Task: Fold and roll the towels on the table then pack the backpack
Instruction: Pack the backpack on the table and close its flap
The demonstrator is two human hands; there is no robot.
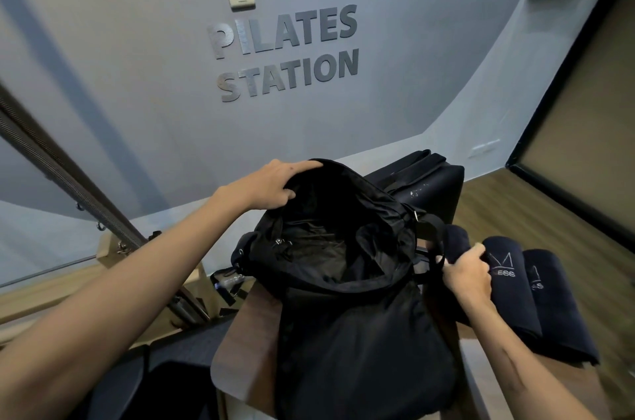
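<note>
A black backpack (354,323) lies on the wooden table (237,351) with its mouth wide open and its dark inside showing. My left hand (271,186) grips the far rim of the opening and holds it up. To the right, three rolled navy towels lie side by side on the table. My right hand (464,273) grips the leftmost rolled towel (455,241), close to the bag's strap. The middle towel (508,282) and the right towel (553,299) show white lettering.
A dark padded box (433,182) stands behind the backpack. A reformer frame with springs (68,172) runs along the left. A dark chair back (137,385) is at the lower left. Wooden floor lies to the right, below the table edge.
</note>
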